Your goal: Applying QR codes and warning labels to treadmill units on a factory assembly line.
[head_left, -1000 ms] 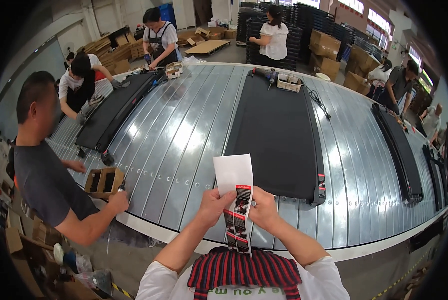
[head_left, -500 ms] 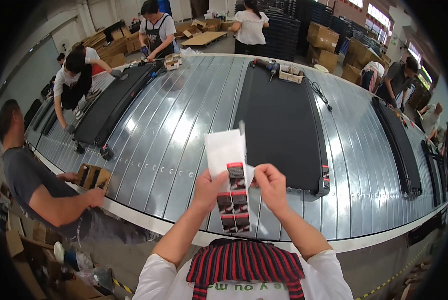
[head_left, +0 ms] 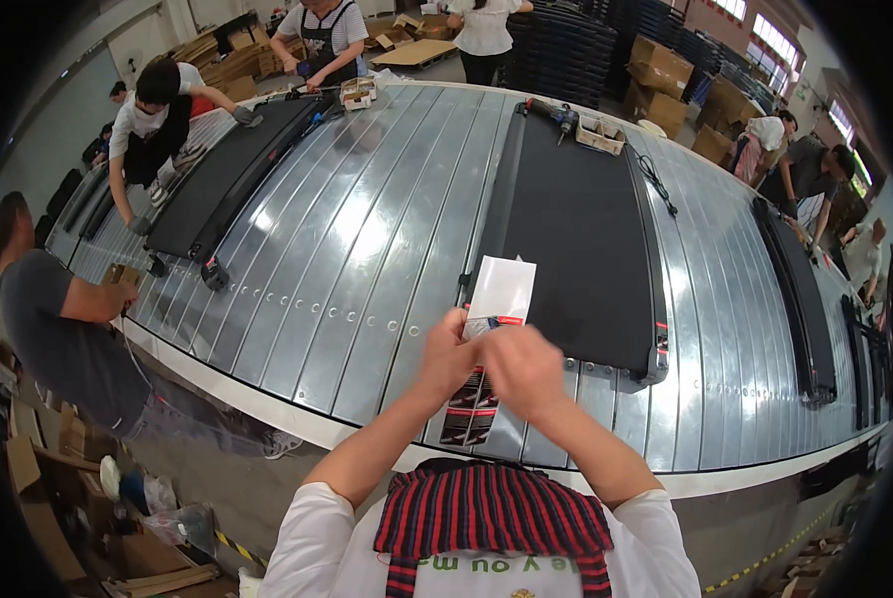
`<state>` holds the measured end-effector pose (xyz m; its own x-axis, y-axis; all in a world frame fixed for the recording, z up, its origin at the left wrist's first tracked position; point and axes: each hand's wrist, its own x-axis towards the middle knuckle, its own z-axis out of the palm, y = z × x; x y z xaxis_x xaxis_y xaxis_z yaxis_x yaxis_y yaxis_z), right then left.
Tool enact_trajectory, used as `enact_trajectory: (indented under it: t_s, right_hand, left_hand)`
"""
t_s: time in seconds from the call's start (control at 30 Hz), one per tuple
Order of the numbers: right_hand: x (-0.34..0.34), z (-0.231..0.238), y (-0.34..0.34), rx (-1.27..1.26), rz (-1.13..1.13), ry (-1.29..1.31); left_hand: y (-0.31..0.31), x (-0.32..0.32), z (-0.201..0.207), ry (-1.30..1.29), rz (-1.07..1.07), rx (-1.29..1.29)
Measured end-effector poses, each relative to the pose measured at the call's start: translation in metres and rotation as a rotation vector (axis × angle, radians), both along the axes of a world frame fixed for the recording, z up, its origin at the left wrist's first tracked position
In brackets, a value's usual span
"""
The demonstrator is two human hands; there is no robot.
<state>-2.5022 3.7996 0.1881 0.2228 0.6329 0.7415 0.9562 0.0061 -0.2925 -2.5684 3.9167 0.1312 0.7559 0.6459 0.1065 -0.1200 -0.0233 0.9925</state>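
A sheet of labels (head_left: 470, 407), black and red with small pictures and a white upper part, hangs in front of me. My left hand (head_left: 448, 359) grips it by its left edge, thumb on top. My right hand (head_left: 526, 371) is across the sheet's middle, touching or very near the left fingers. It is blurred by motion, with its fingers curled in; what they pinch is hidden. Just beyond the sheet lies a black treadmill base (head_left: 586, 239) on the metal slatted table.
A cordless drill (head_left: 565, 121), a parts box (head_left: 600, 136) and a black cable (head_left: 656, 184) lie at the base's far end. Another base (head_left: 232, 179) lies left, where a person (head_left: 157, 120) crouches on the table. A person (head_left: 57, 329) stands near left with a small box.
My right hand has moved left and over the sheet, covering its middle. The sheet has shifted right, its white part now farther right. The person at left has turned away with the box.
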Motion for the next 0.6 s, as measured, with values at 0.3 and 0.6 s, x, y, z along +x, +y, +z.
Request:
enact_trajectory:
  t_s: [0.3, 0.6]
  right_hand:
    - [0.013, 0.017, 0.005, -0.159, 0.068, 0.091]
    - [-0.001, 0.021, 0.028, -0.419, 0.085, 0.072]
  left_hand:
    - [0.021, -0.017, 0.002, 0.007, -0.106, 0.049]
    - [0.039, -0.035, 0.009, 0.004, -0.172, 0.108]
